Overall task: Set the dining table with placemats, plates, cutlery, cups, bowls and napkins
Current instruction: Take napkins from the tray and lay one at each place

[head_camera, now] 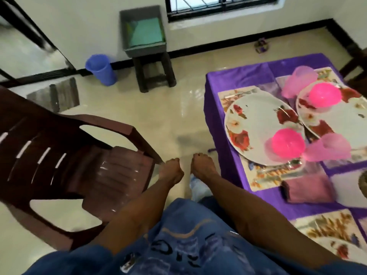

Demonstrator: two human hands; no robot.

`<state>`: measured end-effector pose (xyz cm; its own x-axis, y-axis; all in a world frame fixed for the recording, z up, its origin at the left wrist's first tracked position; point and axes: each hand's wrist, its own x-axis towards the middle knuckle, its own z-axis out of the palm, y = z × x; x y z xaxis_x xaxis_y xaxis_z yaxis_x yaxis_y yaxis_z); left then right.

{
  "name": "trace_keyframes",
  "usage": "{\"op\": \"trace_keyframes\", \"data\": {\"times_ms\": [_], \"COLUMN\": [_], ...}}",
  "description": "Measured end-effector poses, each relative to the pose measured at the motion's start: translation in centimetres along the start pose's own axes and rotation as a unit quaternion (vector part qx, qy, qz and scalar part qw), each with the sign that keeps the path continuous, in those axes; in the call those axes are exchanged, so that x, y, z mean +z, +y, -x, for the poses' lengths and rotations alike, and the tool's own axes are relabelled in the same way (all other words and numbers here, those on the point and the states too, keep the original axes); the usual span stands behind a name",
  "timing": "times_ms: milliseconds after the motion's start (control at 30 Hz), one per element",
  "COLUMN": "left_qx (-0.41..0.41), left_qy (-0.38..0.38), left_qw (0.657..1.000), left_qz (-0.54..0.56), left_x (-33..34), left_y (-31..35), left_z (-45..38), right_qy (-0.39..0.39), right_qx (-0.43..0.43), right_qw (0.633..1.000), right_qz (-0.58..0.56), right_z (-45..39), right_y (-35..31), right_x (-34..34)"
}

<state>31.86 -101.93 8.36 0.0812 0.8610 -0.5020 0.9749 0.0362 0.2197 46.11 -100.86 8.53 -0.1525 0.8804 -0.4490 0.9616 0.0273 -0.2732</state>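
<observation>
- Near centre, both hands hang low over the floor, between chair and table: left hand point(171, 170) and right hand point(202, 165) are seen from the back, fingers curled under; nothing is seen held, though blur hides the fingertips.
- At right, the table point(238, 76) carries a purple cloth w/ patterned placemats; two floral plates point(256, 124) are laid, each w/ a pink bowl point(288, 144) on it, and pale pink cups point(329, 147) lie beside them.
- Cutlery point(234, 95) is faintly seen at the far edge of the left plate; a folded mauve napkin point(309, 190) lies on the cloth near the placemat.
- Step judged: more items to be fetched, prob. from the grey bin point(143, 30) on the stool by the far wall; contents look green, not identifiable.
- To be done well: the brown plastic chair point(69, 155) at left should be skirted, and a further placemat point(325, 229) at near right looks to be awaiting its full set.
- Room: glossy cream tiles, reflective and poss. slippery; blue bucket point(101, 69) by the far wall, barred window above, dark skirting.
</observation>
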Motion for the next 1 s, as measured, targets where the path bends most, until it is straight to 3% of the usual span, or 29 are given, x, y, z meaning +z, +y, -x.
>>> {"op": "trace_keyframes", "data": {"times_ms": [200, 367, 533, 667, 1000], "left_qx": [-0.036, -0.101, -0.091, -0.088, -0.157], "left_qy": [-0.045, 0.027, 0.063, 0.06, 0.103], "left_qw": [0.998, 0.992, 0.99, 0.992, 0.97], "left_qz": [-0.027, 0.074, 0.092, 0.064, 0.154], "left_x": [-6.8, -15.1, -19.5, -23.0, -36.7], "left_y": [-2.0, -1.9, -2.7, -5.8, -17.7], "left_z": [-12.5, -21.2, -28.0, -34.3, -52.2], "right_qy": [-0.04, -0.004, -0.025, -0.035, -0.005], "right_qx": [-0.02, -0.035, -0.066, -0.059, -0.037], "right_qw": [0.999, 0.999, 0.997, 0.997, 0.999], "right_qz": [0.021, -0.006, -0.015, -0.032, -0.022], "right_z": [-13.8, -23.1, -30.3, -36.9, -59.0], "right_y": [0.0, -1.5, -4.6, -5.9, -14.0], "right_x": [-7.3, -14.0, -17.3, -19.8, -28.5]}}
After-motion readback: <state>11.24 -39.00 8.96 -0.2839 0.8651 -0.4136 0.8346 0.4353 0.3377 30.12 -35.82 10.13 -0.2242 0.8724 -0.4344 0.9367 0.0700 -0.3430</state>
